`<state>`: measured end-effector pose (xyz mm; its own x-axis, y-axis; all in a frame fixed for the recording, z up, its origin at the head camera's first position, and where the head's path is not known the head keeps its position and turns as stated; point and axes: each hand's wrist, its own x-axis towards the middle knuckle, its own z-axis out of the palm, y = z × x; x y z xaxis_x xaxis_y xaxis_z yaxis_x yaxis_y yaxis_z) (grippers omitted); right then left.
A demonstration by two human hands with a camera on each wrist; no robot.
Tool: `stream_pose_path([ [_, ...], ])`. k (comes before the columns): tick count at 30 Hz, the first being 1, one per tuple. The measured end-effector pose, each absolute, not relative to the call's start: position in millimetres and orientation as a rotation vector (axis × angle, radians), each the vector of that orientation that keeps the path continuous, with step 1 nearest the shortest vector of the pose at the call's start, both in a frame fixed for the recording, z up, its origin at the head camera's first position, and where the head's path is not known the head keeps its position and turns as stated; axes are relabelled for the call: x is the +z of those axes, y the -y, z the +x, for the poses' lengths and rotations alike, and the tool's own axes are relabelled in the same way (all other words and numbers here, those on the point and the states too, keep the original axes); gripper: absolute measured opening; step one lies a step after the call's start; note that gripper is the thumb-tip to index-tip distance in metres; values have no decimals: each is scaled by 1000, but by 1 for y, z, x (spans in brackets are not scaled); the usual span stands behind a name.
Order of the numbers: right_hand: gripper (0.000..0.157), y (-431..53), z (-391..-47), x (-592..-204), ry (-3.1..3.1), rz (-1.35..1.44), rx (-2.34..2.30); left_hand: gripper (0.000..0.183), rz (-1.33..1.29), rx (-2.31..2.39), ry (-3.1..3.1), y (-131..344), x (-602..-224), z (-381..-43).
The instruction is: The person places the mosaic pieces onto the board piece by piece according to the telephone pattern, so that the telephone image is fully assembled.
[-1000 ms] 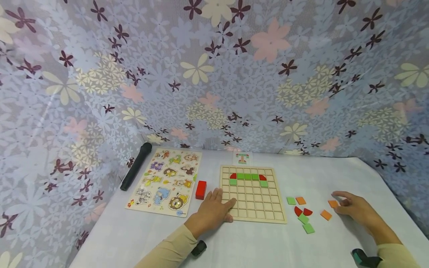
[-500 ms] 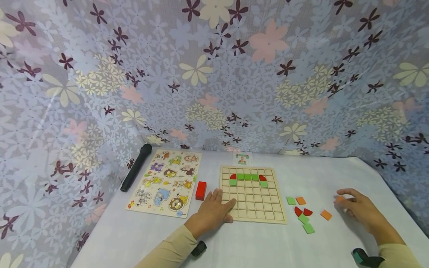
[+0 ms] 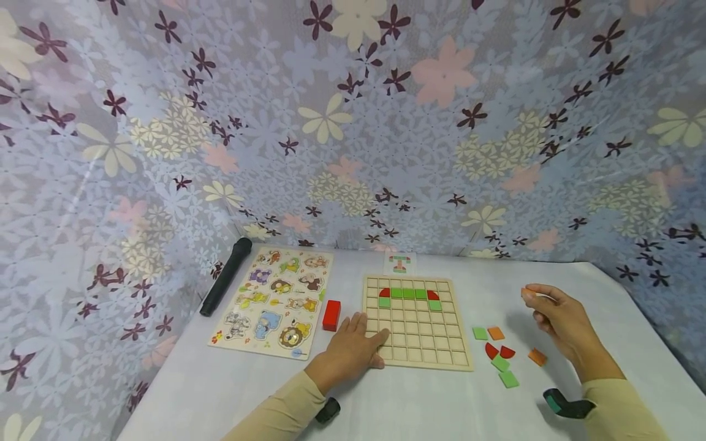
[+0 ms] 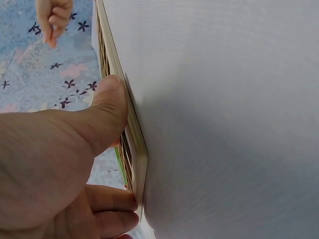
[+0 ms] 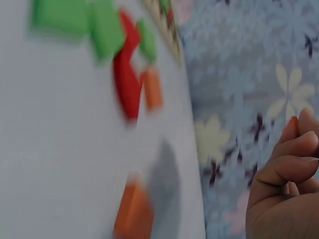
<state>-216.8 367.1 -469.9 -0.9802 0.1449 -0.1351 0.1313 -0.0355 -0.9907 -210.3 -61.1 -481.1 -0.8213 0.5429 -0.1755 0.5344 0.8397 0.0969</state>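
My right hand [image 3: 565, 321] pinches an orange square tile [image 3: 527, 293] between thumb and fingertips, raised above the table's right side. Only a small corner of this tile [image 5: 294, 120] shows in the right wrist view. My left hand [image 3: 351, 350] rests at the near left corner of a wooden grid board [image 3: 416, 353], its thumb [image 4: 108, 99] on the board's edge and its fingers beside the corner. On the board, three green squares [image 3: 409, 294] form a row between two red quarter-circles [image 3: 432, 295]. Beneath each red piece sits another green square [image 3: 435, 305].
Right of the board lie loose green squares [image 3: 509, 379], red quarter-circles [image 3: 507, 352] and two orange squares [image 3: 537, 357]. A pattern card [image 3: 399, 263] stands behind the board. To the left are a red block [image 3: 331, 315], an animal puzzle [image 3: 270, 300] and a black cylinder [image 3: 225, 278].
My right hand has picked up an orange tile from the table, then lifted it and carried it leftward and away from me. My left hand has stayed at the board's corner.
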Motion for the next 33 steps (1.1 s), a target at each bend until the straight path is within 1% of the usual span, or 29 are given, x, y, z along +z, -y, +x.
stream_pose_path([
  [10,30,-297,-244,-454,2255,-95,2282,68,843,47,-2842,60,-484,-211],
  [16,39,-255,-263,-459,2427,-33,2210,68,850,70,-2842,61,-484,-211],
  [21,45,-230,-276,-468,2590,29,2107,69,850,67,-2842,61,-483,-211],
  [25,45,-215,-284,-476,2695,68,2021,69,847,53,-2844,61,-484,-211],
  [33,36,-194,-290,-486,2824,95,1960,68,851,36,-2836,60,-484,-212],
])
